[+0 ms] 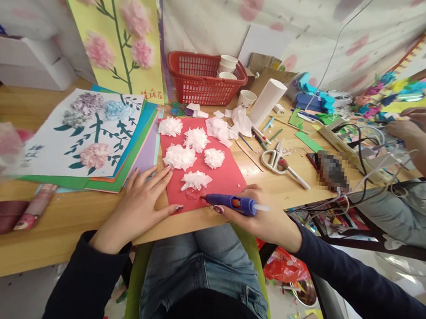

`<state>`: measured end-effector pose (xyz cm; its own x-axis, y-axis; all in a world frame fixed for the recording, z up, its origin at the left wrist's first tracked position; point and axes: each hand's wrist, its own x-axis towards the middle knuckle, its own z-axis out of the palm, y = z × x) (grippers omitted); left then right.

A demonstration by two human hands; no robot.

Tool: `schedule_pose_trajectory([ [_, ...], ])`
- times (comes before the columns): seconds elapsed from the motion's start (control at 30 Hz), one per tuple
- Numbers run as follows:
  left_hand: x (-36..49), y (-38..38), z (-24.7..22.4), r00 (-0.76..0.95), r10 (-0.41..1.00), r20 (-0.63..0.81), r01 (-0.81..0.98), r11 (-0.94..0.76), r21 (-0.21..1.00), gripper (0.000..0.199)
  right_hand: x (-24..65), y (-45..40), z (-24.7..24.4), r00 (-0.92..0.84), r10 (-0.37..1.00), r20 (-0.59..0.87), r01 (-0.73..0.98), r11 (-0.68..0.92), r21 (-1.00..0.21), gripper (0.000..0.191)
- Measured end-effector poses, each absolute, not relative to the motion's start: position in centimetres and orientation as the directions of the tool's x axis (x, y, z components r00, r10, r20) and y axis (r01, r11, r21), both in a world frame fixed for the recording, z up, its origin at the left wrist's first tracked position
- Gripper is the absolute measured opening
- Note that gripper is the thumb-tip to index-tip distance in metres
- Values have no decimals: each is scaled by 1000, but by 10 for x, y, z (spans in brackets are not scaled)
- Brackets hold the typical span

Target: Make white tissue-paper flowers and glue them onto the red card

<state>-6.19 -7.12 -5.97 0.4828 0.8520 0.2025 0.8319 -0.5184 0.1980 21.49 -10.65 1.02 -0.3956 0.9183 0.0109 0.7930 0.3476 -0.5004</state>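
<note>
A red sheet of paper lies on the table in front of me, with several white crumpled-paper flowers on it. My right hand is wrapped round a blue hot glue gun, whose back end has a pale glue stick poking out. Its nozzle points left at a shiny round patch just below the lowest flower. Flat at the sheet's left edge rests my left hand, fingers spread and holding nothing.
Left are a flower picture and coloured sheets. A red basket, paper cups, a paper roll, scissors and loose pencils stand or lie beyond. Cables and another person's hands are at right.
</note>
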Motion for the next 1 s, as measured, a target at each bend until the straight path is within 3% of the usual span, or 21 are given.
schedule_pose_trajectory([
  [0.2, -62, -71, -59, 481, 856, 191, 830, -514, 214, 69, 212, -107, 11, -333, 942, 50, 827, 317, -464, 53],
  [0.63, -60, -72, -58, 465, 865, 191, 837, -499, 223, 69, 196, -103, 7, -346, 937, 54, 849, 337, -406, 58],
  [1.0, -59, -72, -55, 461, 870, 177, 846, -491, 207, 68, 179, -94, 14, -366, 928, 67, 812, 353, -465, 49],
])
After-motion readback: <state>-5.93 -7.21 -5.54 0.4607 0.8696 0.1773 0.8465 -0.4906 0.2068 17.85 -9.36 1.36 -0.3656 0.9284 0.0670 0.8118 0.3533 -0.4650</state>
